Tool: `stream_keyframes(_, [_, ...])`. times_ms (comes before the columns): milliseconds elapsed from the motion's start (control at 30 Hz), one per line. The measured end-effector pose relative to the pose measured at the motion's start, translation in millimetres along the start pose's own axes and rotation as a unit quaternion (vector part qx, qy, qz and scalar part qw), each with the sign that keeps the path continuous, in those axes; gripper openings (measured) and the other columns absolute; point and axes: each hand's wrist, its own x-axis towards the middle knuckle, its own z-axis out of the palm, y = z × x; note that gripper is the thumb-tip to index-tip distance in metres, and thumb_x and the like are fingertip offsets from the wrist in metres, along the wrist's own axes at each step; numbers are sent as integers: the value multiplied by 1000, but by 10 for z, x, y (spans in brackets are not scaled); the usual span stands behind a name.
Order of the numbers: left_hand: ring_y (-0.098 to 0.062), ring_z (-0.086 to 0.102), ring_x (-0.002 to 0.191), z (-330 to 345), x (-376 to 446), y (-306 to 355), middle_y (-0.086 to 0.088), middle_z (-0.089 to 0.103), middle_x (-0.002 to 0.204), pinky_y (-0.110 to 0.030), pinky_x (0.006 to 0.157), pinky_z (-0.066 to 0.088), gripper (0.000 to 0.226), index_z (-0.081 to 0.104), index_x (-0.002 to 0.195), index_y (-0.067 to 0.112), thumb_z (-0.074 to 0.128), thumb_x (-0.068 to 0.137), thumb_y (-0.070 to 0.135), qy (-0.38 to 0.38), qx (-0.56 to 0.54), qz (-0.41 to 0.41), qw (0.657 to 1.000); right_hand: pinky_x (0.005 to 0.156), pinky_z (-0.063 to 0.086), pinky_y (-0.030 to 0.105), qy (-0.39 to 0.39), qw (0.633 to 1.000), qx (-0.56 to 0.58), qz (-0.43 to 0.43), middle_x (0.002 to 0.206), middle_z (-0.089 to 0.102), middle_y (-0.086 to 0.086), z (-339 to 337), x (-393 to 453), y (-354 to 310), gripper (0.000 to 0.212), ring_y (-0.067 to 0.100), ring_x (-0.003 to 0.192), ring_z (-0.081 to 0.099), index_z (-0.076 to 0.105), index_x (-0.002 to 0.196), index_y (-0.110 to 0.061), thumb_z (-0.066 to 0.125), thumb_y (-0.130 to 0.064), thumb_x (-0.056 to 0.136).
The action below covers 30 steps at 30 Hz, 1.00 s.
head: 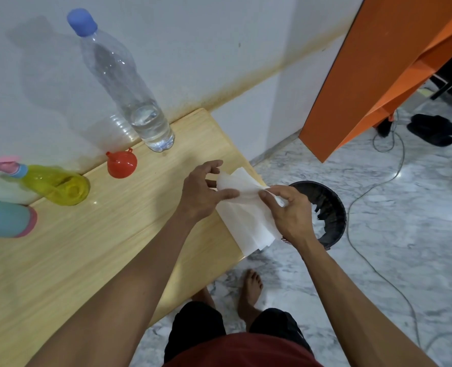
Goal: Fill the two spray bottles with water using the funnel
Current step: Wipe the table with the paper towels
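Observation:
A yellow spray bottle (58, 185) with a pink and blue head stands at the left of the wooden table (92, 247). A blue spray bottle (4, 218) stands in front of it, cut off by the frame edge. The red funnel (121, 164) lies mouth down near the wall. A clear water bottle (129, 88) with a blue cap stands behind it, with a little water at its bottom. Both hands hold a white paper tissue (246, 218) over the table's right end: my left hand (203, 192) pinches its top, my right hand (288, 210) grips its right side.
A black waste bin (330, 210) stands on the marble floor just right of the table. An orange panel (365, 70) leans at the upper right. A cable (378, 186) trails across the floor, and dark slippers (431, 128) lie beyond it. My bare feet (251, 287) are below the table edge.

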Motion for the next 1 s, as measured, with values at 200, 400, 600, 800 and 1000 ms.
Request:
stream_keyframes(200, [-12,67,78,30,12,-42,1,57,121,-20,74,56,72,58,134,23,88,72,4,19,35,13,999,105,48,39,-3,999,41,17,98,68,-24,-49,34,-19,12,9,110,62,78,92,-27,75,-38,90])
stream_keyframes(400, [-14,66,79,43,15,-43,2,53,120,-25,81,55,74,57,137,23,88,72,3,-3,73,9,997,105,50,48,7,987,131,95,98,73,-23,-32,104,-20,13,14,113,66,80,74,-35,79,-40,86])
stream_keyframes(600, [-16,67,81,9,15,-124,-3,53,124,-30,81,56,77,56,139,20,87,72,0,-20,110,10,994,97,55,54,35,979,144,139,98,78,-2,-66,152,-74,16,26,105,71,80,76,-33,78,-46,84])
stream_keyframes(800, [-5,59,74,-35,17,-230,-7,51,133,-24,78,47,73,54,141,19,83,77,0,-34,162,-10,986,98,54,54,63,985,124,107,93,77,-8,-113,178,-123,17,23,103,71,78,78,-37,73,-52,85])
stream_keyframes(1000, [-17,61,101,-39,38,-217,-5,50,138,-26,85,49,79,50,144,21,82,74,4,-61,182,-20,981,92,57,50,71,990,106,65,86,74,-15,-110,242,-218,15,15,88,70,76,87,-31,68,-41,95])
